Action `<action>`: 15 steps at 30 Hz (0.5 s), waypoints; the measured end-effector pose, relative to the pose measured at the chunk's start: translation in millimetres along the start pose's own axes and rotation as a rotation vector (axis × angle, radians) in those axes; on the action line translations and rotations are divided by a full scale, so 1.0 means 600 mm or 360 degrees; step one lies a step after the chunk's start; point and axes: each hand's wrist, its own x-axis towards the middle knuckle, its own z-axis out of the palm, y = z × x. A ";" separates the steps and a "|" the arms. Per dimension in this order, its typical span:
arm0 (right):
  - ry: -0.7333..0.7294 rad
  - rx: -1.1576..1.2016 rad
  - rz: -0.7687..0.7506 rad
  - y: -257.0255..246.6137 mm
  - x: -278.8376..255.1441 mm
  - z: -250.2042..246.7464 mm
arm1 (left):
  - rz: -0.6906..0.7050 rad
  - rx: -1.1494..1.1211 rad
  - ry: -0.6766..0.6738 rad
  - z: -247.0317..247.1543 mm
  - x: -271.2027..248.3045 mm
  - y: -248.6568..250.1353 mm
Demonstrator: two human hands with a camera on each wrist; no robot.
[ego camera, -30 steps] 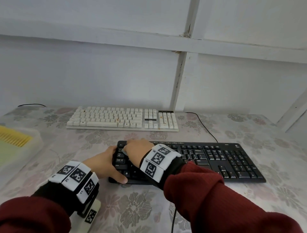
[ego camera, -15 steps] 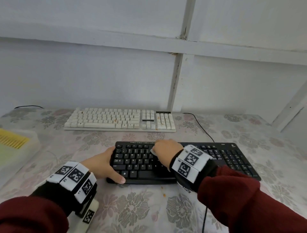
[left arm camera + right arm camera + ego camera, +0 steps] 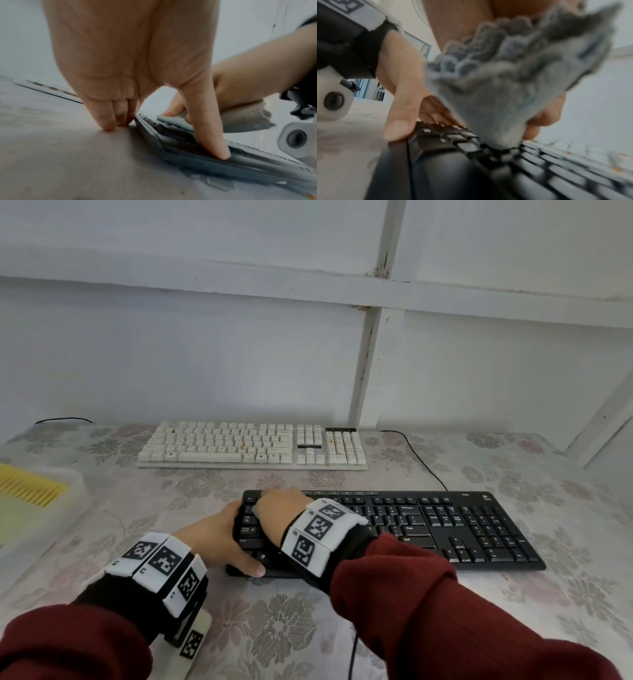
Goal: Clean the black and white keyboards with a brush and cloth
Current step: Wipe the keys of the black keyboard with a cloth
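The black keyboard [image 3: 445, 529] lies on the flowered tablecloth in front of me, with the white keyboard [image 3: 239, 445] behind it near the wall. My left hand [image 3: 219, 539] grips the black keyboard's left end, thumb [image 3: 211, 135] on the front edge and fingers [image 3: 106, 115] curled at the far corner. My right hand [image 3: 279, 508] holds a bunched grey cloth [image 3: 496, 94] and presses it on the upper left keys of the black keyboard [image 3: 471, 169]. The same cloth [image 3: 240, 119] shows under that hand in the left wrist view.
A translucent box [image 3: 68, 484] at the left table edge holds a yellow brush-like thing [image 3: 30, 491]. A black cable [image 3: 418, 457] runs from the black keyboard toward the wall; another [image 3: 352, 655] hangs over the front edge. The white keyboard has orange specks.
My right hand swept the cloth from the left keys to the middle of the black keyboard, then back to the upper left corner. The left hand kept its hold.
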 end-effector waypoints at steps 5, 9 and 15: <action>-0.0008 0.0013 0.0135 0.051 -0.071 0.000 | -0.0024 -0.0046 -0.0003 -0.006 0.004 -0.017; -0.0162 0.0010 0.0250 0.086 -0.107 -0.008 | -0.0040 -0.0042 -0.0002 -0.006 0.008 -0.021; -0.0194 0.0118 0.0351 0.077 -0.059 -0.031 | -0.0056 -0.0023 0.0025 -0.005 0.010 -0.025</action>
